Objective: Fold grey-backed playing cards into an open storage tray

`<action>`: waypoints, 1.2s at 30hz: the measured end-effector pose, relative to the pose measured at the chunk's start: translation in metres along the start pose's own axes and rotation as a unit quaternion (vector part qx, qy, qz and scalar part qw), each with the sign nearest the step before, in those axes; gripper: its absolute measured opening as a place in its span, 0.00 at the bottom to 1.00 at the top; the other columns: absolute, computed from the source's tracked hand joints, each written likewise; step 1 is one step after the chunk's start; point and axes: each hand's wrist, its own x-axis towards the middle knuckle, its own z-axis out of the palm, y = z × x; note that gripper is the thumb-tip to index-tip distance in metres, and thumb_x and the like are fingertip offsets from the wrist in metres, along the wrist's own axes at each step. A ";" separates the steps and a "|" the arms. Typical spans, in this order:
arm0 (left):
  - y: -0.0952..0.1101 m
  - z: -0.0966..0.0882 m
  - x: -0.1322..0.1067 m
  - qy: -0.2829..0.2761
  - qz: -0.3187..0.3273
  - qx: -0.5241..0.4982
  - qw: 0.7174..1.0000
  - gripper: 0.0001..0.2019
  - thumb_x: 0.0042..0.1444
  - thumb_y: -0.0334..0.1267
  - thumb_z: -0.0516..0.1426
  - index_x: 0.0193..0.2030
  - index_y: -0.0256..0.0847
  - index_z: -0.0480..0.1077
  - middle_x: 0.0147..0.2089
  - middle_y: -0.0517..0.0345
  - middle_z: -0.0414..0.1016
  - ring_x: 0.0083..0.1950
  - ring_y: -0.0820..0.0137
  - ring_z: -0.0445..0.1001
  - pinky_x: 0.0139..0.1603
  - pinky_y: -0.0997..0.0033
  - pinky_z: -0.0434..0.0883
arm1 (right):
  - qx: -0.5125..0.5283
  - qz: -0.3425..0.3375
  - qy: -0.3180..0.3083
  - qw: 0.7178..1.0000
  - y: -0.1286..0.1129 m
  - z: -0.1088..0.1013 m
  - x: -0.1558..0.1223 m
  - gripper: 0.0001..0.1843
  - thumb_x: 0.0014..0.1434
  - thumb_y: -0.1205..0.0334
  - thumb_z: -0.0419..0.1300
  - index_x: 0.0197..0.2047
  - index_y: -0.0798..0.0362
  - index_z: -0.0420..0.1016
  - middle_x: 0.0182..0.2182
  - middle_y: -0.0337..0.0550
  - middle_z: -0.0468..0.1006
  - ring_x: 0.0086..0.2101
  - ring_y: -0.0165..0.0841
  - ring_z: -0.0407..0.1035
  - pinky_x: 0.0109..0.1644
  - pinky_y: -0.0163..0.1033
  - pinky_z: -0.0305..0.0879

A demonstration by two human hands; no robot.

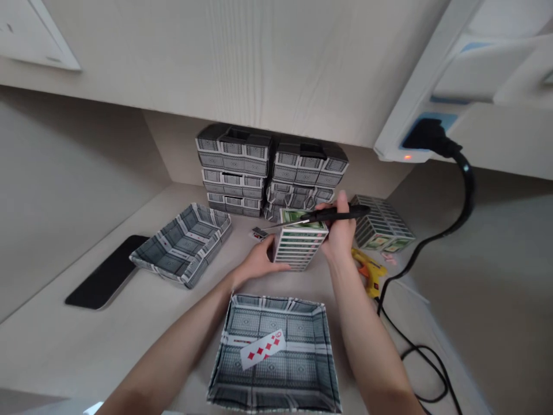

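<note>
A stack of green-and-white playing-card boxes (298, 245) stands upright between my hands. My left hand (259, 262) grips its lower left side, the thumb across the front. Closed around black-handled scissors (319, 215), my right hand (339, 230) is at the stack's upper right. The scissor blades point left across the top box; whether they touch it I cannot tell. A small card piece (259, 233) lies just left of the stack. Nearest me, between my forearms, is an open tray made of grey playing cards (276, 397), with a cut piece of a diamonds card (262, 349) inside.
Another grey card tray (211, 253) and a black phone (108, 272) lie left. Stacked card-covered drawers (233, 164) stand at the back. On the right are more card boxes (382, 222), a yellow glue gun (369, 272) and a black cable (436, 233) from a power strip (401, 135).
</note>
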 end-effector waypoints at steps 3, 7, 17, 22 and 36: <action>-0.001 0.001 0.000 0.001 -0.001 -0.007 1.000 0.37 0.35 0.44 0.65 0.54 0.40 0.60 0.52 0.49 0.68 0.51 0.58 0.67 0.52 0.58 0.63 | 0.014 -0.002 0.007 1.000 -0.001 0.002 -0.002 0.20 0.45 0.45 0.59 0.21 0.53 0.61 0.17 0.34 0.73 0.13 0.22 0.60 0.15 0.30 0.52; -0.002 0.001 0.000 0.002 0.004 -0.016 1.000 0.38 0.34 0.44 0.66 0.55 0.40 0.59 0.53 0.49 0.67 0.52 0.58 0.66 0.53 0.59 0.63 | 0.033 -0.017 -0.004 0.999 -0.006 -0.002 -0.001 0.17 0.44 0.49 0.61 0.24 0.53 0.62 0.17 0.34 0.74 0.14 0.23 0.62 0.14 0.29 0.50; 0.001 -0.002 0.000 -0.012 0.010 0.001 1.000 0.36 0.37 0.45 0.64 0.54 0.40 0.59 0.52 0.51 0.68 0.51 0.60 0.68 0.51 0.61 0.64 | 0.108 -0.028 0.052 0.992 -0.020 -0.025 0.018 0.11 0.47 0.56 0.57 0.25 0.52 0.59 0.18 0.29 0.69 0.15 0.20 0.59 0.14 0.27 0.47; 0.001 -0.002 0.000 -0.010 0.007 0.011 1.000 0.36 0.36 0.46 0.64 0.54 0.41 0.59 0.52 0.51 0.68 0.51 0.59 0.67 0.51 0.60 0.64 | 0.080 -0.116 0.062 0.988 -0.031 -0.042 0.029 0.09 0.48 0.58 0.54 0.25 0.51 0.56 0.16 0.28 0.64 0.17 0.23 0.61 0.17 0.28 0.50; 0.000 -0.001 0.000 -0.016 -0.001 -0.030 0.999 0.35 0.36 0.43 0.65 0.53 0.39 0.60 0.52 0.50 0.69 0.52 0.60 0.67 0.53 0.59 0.63 | 0.039 -0.183 -0.047 0.981 -0.024 -0.027 0.018 0.10 0.47 0.58 0.56 0.26 0.51 0.56 0.17 0.29 0.66 0.20 0.25 0.62 0.26 0.31 0.58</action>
